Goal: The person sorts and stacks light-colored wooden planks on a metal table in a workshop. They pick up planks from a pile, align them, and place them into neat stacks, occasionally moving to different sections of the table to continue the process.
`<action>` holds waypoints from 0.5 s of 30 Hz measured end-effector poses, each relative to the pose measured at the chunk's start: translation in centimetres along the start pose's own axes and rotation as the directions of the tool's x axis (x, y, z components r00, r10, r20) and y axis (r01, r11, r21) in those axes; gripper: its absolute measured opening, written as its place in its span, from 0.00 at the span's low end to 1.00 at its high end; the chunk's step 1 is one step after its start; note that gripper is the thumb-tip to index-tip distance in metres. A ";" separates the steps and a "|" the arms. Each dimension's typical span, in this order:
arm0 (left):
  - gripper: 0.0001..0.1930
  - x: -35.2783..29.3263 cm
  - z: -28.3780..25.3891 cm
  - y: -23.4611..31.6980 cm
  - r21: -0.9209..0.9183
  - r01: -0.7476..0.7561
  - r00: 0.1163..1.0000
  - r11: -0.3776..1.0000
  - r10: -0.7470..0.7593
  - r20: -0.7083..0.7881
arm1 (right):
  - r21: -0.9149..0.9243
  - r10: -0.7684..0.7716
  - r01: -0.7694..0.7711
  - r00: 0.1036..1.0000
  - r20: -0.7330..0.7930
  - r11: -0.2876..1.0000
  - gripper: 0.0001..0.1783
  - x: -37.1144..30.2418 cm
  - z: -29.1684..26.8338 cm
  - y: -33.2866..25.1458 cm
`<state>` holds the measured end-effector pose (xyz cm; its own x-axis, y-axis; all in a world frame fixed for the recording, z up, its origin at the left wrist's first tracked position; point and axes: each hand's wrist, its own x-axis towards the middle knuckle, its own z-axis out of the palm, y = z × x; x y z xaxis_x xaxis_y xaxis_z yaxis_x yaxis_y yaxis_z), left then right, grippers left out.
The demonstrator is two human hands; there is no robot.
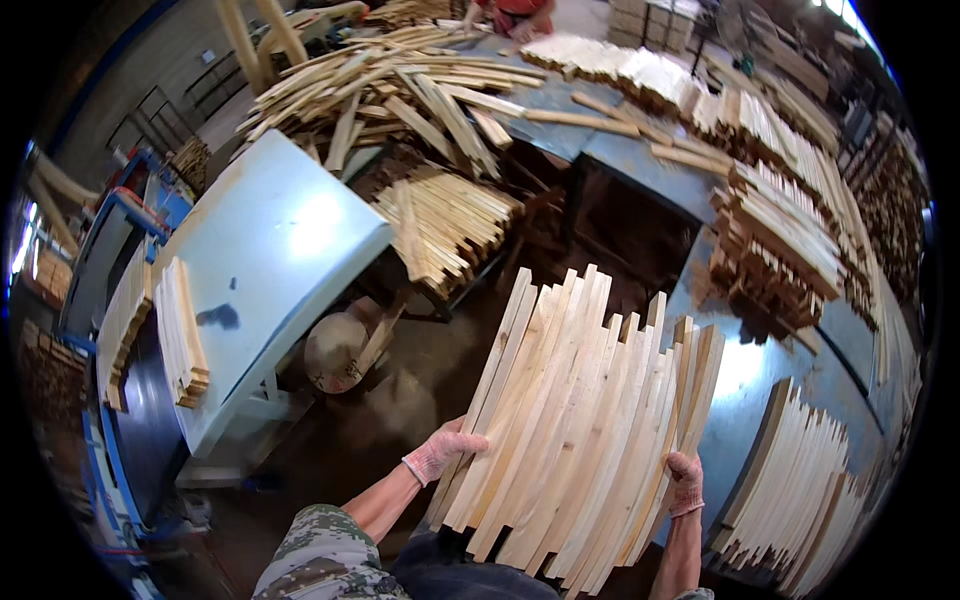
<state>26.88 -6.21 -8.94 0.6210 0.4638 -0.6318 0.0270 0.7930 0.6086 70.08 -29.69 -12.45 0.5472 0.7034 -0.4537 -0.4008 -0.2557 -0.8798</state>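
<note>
In the head view, the left hand (pixel 447 452) and right hand (pixel 686 482), both in pinkish gloves, held a wide bundle of wooden strips (pixel 570 420) between them. Each grip was closed on an outer edge of the bundle — the left with its thumb across the front face, the right wrapped on the opposite side. The bundle was in front of the person's body, tilted, its strips side by side and their ends uneven; a few at the right edge slanted out of line. To its right, a blue-grey bench (pixel 745 365) carried a row of pale strips (pixel 785 490) and, farther up, a layered stack (pixel 775 245). Beyond the bundle lay a shorter stack (pixel 455 225) and a jumbled heap of strips (pixel 400 95) — a co-worker in red (pixel 520 12) was at the far edge.
</note>
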 end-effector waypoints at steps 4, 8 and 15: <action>0.42 -5.6 -4.9 3.8 -0.022 -0.208 0.977 0.978 0.209 0.041 | 0.026 -0.133 0.131 0.976 0.170 0.991 0.40 1.5 8.5 -3.4; 0.42 -11.1 -11.5 5.9 -0.042 -0.415 0.910 0.909 0.415 -0.002 | 0.006 -0.189 0.200 0.917 0.350 0.980 0.41 1.0 20.2 -7.8; 0.38 -21.6 -19.9 9.2 -0.071 -0.581 0.793 0.811 0.545 -0.272 | -0.046 -0.171 0.254 0.761 0.625 0.966 0.38 1.4 40.4 -12.8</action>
<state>-1.92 -1.08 0.76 0.2943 0.9073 -0.3002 -0.3945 0.4015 0.8266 46.26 1.34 3.91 0.0254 0.9940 -0.1066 -0.2142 -0.0987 -0.9718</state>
